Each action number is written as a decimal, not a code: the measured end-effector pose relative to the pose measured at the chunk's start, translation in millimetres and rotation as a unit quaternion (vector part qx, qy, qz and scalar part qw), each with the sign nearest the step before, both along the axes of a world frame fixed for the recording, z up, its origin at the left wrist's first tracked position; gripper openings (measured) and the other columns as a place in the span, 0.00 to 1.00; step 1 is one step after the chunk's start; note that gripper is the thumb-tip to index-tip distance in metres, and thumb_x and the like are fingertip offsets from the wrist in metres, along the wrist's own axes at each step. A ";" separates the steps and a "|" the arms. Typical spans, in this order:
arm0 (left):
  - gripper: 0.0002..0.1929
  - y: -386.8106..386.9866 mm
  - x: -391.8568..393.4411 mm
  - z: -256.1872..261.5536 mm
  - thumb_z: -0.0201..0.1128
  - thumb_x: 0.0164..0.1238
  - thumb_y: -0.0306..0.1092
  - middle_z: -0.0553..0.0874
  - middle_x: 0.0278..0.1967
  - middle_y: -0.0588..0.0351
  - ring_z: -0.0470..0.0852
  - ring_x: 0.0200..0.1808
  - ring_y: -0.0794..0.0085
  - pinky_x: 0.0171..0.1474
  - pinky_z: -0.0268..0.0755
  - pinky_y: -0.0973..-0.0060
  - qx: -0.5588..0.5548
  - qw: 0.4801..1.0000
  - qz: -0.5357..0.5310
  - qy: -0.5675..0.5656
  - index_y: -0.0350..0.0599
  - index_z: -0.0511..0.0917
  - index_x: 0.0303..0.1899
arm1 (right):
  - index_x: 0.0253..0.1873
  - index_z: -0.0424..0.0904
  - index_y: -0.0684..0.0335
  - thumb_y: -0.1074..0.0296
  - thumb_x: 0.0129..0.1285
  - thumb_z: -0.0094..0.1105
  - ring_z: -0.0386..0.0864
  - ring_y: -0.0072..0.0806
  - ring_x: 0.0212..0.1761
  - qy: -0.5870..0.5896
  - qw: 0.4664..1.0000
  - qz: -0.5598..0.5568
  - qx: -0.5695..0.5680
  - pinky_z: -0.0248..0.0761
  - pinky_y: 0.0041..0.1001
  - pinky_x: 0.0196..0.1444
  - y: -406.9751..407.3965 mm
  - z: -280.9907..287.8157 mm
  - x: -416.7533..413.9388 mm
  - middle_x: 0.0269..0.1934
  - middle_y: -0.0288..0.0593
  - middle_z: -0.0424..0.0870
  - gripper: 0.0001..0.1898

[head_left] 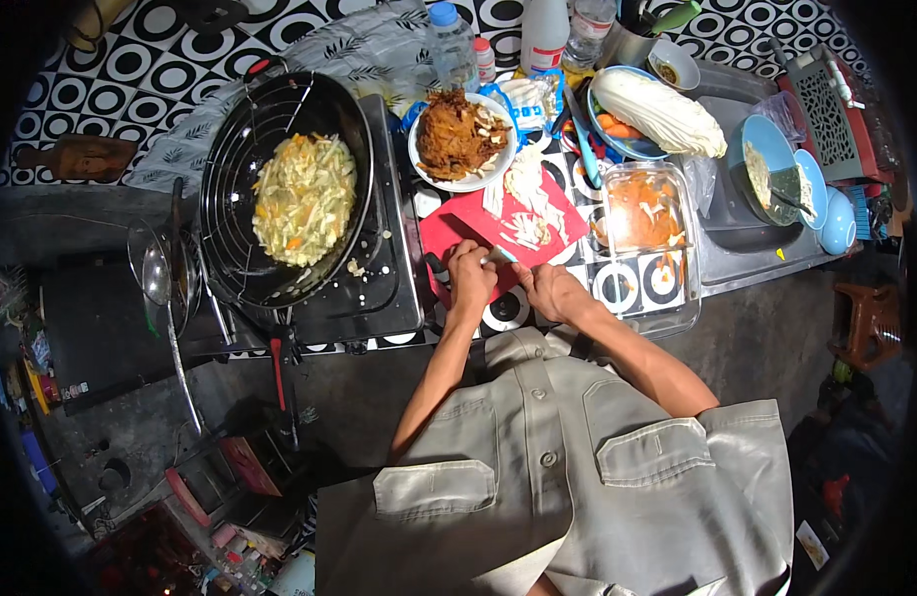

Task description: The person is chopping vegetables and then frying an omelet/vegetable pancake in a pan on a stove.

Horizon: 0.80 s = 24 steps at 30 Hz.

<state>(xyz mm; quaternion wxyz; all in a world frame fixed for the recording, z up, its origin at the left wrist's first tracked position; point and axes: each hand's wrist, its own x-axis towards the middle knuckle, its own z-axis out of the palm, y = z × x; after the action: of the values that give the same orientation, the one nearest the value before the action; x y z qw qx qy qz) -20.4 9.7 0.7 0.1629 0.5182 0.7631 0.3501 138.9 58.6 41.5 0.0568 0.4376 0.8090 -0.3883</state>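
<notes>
My left hand (470,273) is curled at the near side of a red cutting board (565,237), its fingers around a small white and light-blue tool (501,255), perhaps a knife; its blade cannot be made out. Close beside it, my right hand (554,289) reaches the board's near edge with its fingers bent; what it grips is hidden. Pale shredded pieces (529,229) lie on the board beyond my hands. Behind them stands a white bowl (462,183) heaped with browned fried food (452,138).
On the left, a wok (227,272) of chopped vegetables (303,197) sits on the stove (397,246). To the right are a clear glass dish (652,322), a napa cabbage (656,108) on a blue bowl, and a sink (756,264) with several bowls. Bottles (452,52) stand behind.
</notes>
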 end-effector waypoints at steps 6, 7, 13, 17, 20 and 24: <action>0.06 2.5 -2.0 2.9 0.61 0.39 0.21 0.76 0.26 0.49 0.76 0.32 0.54 0.38 0.67 0.63 -0.034 0.999 -0.014 -0.013 0.36 0.78 0.24 | 0.34 0.77 0.73 0.43 0.70 0.35 0.76 0.61 0.42 -0.035 0.991 -0.064 -0.116 0.70 0.47 0.46 5.8 20.7 -8.3 0.33 0.69 0.78 0.33; 0.07 2.3 -1.9 3.2 0.61 0.39 0.21 0.76 0.26 0.48 0.76 0.32 0.54 0.38 0.67 0.63 -0.036 0.999 -0.022 -0.010 0.36 0.79 0.25 | 0.30 0.76 0.73 0.44 0.70 0.36 0.77 0.61 0.38 -0.023 0.994 -0.074 -0.070 0.70 0.48 0.40 2.3 14.5 -6.2 0.29 0.70 0.77 0.33; 0.12 4.6 -0.7 1.1 0.58 0.39 0.19 0.78 0.29 0.47 0.76 0.33 0.51 0.39 0.68 0.61 0.019 0.999 -0.018 0.023 0.39 0.82 0.31 | 0.40 0.76 0.69 0.45 0.68 0.40 0.77 0.61 0.35 0.006 0.998 -0.064 -0.007 0.71 0.48 0.38 -3.2 -3.8 -18.5 0.28 0.65 0.79 0.27; 0.13 -0.7 -0.1 -1.0 0.57 0.41 0.18 0.80 0.33 0.46 0.76 0.34 0.50 0.39 0.68 0.61 -0.020 0.999 -0.030 0.014 0.39 0.82 0.32 | 0.32 0.75 0.68 0.44 0.68 0.40 0.79 0.57 0.33 0.018 0.996 -0.075 0.037 0.72 0.46 0.38 -5.0 -16.1 -16.9 0.28 0.64 0.79 0.28; 0.12 -6.3 -1.7 -0.7 0.64 0.42 0.20 0.80 0.35 0.47 0.78 0.36 0.56 0.40 0.70 0.65 -0.035 0.999 -0.025 0.010 0.37 0.83 0.34 | 0.31 0.75 0.69 0.45 0.69 0.40 0.79 0.56 0.30 0.009 0.998 -0.053 0.037 0.73 0.46 0.34 6.1 -1.2 -7.3 0.26 0.64 0.79 0.29; 0.15 -5.7 -0.9 5.0 0.71 0.41 0.23 0.80 0.36 0.50 0.80 0.33 0.65 0.36 0.74 0.73 -0.024 0.998 0.014 -0.049 0.36 0.83 0.36 | 0.27 0.74 0.70 0.49 0.70 0.40 0.77 0.56 0.24 0.038 0.994 -0.035 0.093 0.71 0.45 0.28 8.4 8.8 8.8 0.21 0.62 0.76 0.28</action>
<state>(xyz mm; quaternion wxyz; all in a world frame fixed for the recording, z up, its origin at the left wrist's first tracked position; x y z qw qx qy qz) -21.3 4.0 5.7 0.2077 0.4858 0.7693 0.3593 147.7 67.0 50.2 -0.0282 0.4540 0.8272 -0.3298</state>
